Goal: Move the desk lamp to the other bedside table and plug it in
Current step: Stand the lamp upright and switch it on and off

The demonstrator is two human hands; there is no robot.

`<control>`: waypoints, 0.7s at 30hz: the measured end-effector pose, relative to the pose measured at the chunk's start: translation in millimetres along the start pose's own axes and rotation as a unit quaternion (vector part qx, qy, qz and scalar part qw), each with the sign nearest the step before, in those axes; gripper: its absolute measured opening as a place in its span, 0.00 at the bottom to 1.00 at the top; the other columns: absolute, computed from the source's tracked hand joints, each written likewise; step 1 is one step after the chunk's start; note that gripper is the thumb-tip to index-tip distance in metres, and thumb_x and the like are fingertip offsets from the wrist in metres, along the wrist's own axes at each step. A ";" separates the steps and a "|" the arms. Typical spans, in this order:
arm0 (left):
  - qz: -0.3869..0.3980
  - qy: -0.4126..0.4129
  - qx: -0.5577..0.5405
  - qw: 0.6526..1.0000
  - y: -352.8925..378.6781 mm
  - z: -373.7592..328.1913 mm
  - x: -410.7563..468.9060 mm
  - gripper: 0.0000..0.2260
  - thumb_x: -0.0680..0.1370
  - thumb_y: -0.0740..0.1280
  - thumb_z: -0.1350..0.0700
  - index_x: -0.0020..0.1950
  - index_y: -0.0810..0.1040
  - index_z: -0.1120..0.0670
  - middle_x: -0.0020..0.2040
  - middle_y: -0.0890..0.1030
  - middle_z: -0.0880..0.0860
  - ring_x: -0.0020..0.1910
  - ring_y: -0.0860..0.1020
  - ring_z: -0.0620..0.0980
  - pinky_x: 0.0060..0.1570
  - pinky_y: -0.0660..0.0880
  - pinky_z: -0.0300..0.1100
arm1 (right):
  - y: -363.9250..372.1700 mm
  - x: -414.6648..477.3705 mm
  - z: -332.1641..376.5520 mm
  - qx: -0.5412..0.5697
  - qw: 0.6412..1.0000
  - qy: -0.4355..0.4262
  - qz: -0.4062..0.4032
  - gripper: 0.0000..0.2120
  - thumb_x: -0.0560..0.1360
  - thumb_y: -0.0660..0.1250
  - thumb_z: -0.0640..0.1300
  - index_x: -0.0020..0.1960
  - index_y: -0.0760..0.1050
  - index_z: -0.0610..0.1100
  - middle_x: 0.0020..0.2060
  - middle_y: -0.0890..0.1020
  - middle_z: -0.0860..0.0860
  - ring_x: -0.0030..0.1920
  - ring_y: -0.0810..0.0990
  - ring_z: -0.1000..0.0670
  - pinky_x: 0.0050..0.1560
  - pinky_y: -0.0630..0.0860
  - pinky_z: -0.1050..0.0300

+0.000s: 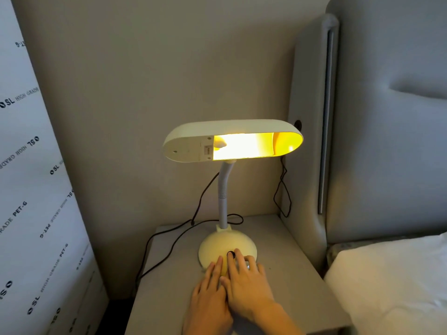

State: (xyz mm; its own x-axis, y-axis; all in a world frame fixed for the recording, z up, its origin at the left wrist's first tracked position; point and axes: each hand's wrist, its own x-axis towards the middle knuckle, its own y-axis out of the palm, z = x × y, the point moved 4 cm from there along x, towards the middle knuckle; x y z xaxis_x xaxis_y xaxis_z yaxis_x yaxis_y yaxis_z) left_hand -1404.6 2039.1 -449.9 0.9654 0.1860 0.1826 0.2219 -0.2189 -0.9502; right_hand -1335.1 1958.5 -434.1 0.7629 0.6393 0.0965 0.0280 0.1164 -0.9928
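Note:
A white desk lamp (225, 245) stands lit on the grey bedside table (285, 269). Its long oval shade (191, 141) glows yellow above a grey flexible neck. Its black cord (167, 252) runs off the table's left edge and another length hangs up by the headboard at the right. My right hand (246, 284) lies flat on the front of the round base, a fingertip at the black switch (231, 254). My left hand (210, 293) rests beside it, fingers extended and touching the base's front edge. Neither hand holds anything.
A padded grey headboard (387, 117) and a white pillow (391, 286) fill the right side. A white panel in printed protective film (31, 189) leans at the left. A dark gap lies between that panel and the table.

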 end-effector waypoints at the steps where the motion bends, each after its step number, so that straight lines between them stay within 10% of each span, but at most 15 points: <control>1: 0.002 -0.002 -0.002 1.000 0.7 0.8 0.3 0.30 0.80 0.52 0.47 0.79 0.41 0.43 0.76 0.30 0.41 0.75 0.32 0.43 0.73 0.51 0.42 | -0.6 -0.3 0.5 -0.002 1.000 -0.001 -0.003 0.32 0.82 0.44 0.61 0.80 0.48 0.45 0.80 0.51 0.47 0.74 0.58 0.41 0.71 0.60 0.40; 21: 0.026 0.003 0.026 0.999 6.4 3.3 3.5 0.33 0.79 0.54 0.45 0.79 0.41 0.46 0.76 0.28 0.44 0.74 0.30 0.46 0.74 0.48 0.47 | -2.0 0.4 0.2 0.008 1.000 -0.011 -0.011 0.31 0.81 0.44 0.61 0.79 0.49 0.46 0.79 0.53 0.48 0.72 0.59 0.40 0.70 0.63 0.42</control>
State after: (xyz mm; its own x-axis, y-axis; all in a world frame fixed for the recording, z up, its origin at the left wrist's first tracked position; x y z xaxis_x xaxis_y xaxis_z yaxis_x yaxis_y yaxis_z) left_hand -1400.3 2041.5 -456.1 0.9762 0.1701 0.1347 0.1647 -0.1770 -0.9703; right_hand -1335.1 1958.7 -432.1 0.7483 0.6523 0.1203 0.0347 0.1426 -0.9892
